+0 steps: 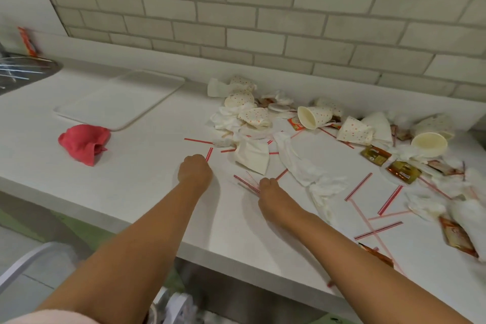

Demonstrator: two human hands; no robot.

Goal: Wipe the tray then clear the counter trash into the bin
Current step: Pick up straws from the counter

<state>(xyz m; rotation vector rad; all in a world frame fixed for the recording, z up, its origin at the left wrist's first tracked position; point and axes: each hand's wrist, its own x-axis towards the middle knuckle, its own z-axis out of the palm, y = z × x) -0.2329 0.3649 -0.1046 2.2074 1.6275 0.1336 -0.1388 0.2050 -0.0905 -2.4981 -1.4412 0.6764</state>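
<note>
**Head view: gathering straws, and how the litter will handle**

Head camera shows me both hands low over the white tabletop (136, 173). My left hand (195, 171) is curled into a fist at the end of a single striped straw (209, 154); whether it actually pinches the straw I cannot tell. My right hand (268, 187) is closed around a bundle of straws (246, 182) that fans out to its left.

The tray (147, 110) lies bare toward the back left, with the red cloth (83, 142) crumpled just beside its near corner. Trash spreads across the right half of the tabletop; no bin is in view.

I judge all of this to be very light. The loose straws (378, 230) are thin and will roll and slip on the smooth surface, so I would pinch them mid-length or rake them together. The paper cups (315, 116) crush easily and are best taken at the rim. Napkins (297, 163) are limp; scrunch and lift. The sauce packets (375, 156) look slick, possibly sticky, so take them by an edge.

Print shows on the packets and on a red-and-white wrapper (26, 41) at far left, but it is too blurred to read.
</note>
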